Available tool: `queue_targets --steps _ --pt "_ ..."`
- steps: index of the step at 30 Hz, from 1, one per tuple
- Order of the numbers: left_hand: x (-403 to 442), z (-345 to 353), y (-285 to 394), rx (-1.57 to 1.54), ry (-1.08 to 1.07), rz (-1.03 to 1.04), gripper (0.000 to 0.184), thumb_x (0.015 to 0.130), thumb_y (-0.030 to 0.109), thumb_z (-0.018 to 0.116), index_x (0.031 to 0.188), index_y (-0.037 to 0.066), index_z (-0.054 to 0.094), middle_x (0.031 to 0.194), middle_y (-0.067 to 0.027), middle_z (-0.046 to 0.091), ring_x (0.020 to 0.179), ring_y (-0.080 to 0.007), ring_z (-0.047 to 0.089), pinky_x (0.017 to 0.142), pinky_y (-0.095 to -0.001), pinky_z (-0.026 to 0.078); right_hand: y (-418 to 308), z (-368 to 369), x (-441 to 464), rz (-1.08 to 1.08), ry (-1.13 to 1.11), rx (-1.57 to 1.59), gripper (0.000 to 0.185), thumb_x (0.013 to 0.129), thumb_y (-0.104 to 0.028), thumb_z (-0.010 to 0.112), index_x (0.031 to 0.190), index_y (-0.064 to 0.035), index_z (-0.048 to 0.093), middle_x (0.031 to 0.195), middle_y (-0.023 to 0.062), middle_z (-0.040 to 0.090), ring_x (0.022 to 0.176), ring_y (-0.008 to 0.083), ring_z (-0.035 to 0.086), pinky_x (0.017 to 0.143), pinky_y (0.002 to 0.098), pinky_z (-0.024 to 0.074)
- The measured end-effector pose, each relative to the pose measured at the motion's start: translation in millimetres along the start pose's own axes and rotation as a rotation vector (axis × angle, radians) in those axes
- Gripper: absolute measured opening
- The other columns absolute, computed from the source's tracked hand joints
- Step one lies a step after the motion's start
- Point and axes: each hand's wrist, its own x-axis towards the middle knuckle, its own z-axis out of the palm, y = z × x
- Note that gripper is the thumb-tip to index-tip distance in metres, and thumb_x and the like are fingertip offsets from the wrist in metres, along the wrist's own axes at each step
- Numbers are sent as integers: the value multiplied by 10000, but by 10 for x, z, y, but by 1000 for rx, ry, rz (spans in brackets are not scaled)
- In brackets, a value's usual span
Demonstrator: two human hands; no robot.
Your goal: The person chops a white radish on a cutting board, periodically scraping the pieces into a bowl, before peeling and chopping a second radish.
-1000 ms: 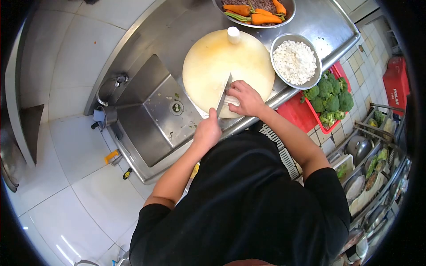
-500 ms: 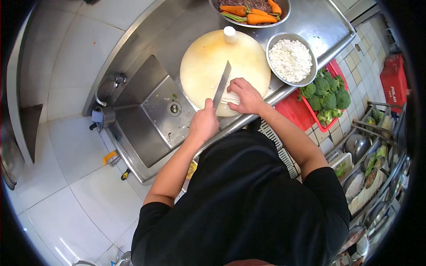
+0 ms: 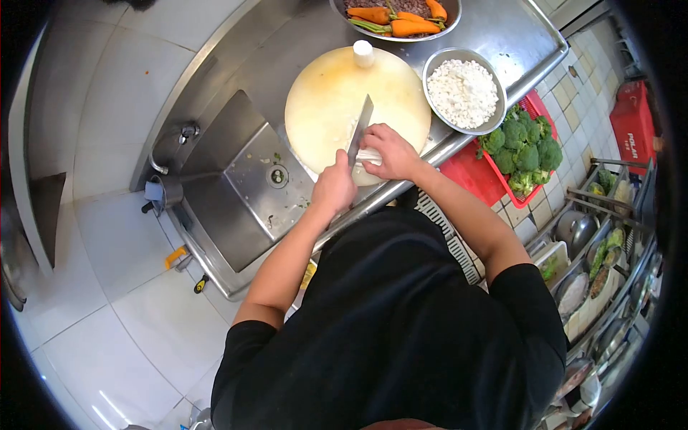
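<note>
My left hand (image 3: 335,185) is closed round the handle of a cleaver-like knife (image 3: 362,123). The blade stands beside the fingertips of my right hand (image 3: 393,153). White strips of food (image 3: 368,156) lie between the thumb and fingers of my right hand, pressed onto a round cream cutting board (image 3: 322,93). A short white cylindrical piece (image 3: 363,54) stands at the board's far edge. Right of the board is a metal bowl (image 3: 428,86) of small white diced pieces (image 3: 462,93).
Carrots (image 3: 412,27) lie in a metal bowl (image 3: 453,25) beyond the board. A sink (image 3: 251,208) with a tap (image 3: 161,161) is on the left. Broccoli (image 3: 527,156) fills a red basket (image 3: 530,198) at the right, near shelves of dishes and a red box (image 3: 633,129).
The knife blade has come up against the white strips beside my right fingertips, where a gap showed before. The fingers of my right hand are bent more closely round the strips.
</note>
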Motion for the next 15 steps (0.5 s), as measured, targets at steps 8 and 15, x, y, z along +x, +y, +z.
queue_targets --steps 8,15 --pt "-514 -275 64 5 23 7 241 1032 143 535 1192 -10 438 866 -371 682 875 -573 668 796 -655 501 1 53 -99 -6 95 18 239 771 -161 762 984 -93 680 1069 126 608 1068 336 599 949 436 514" --pt "-397 105 -9 40 -39 -40 278 1021 125 533 1226 -18 410 848 -364 686 853 -554 686 788 -649 518 39 110 -107 -33 130 5 220 775 -158 761 972 -98 685 1055 119 619 1049 329 607 943 431 521"
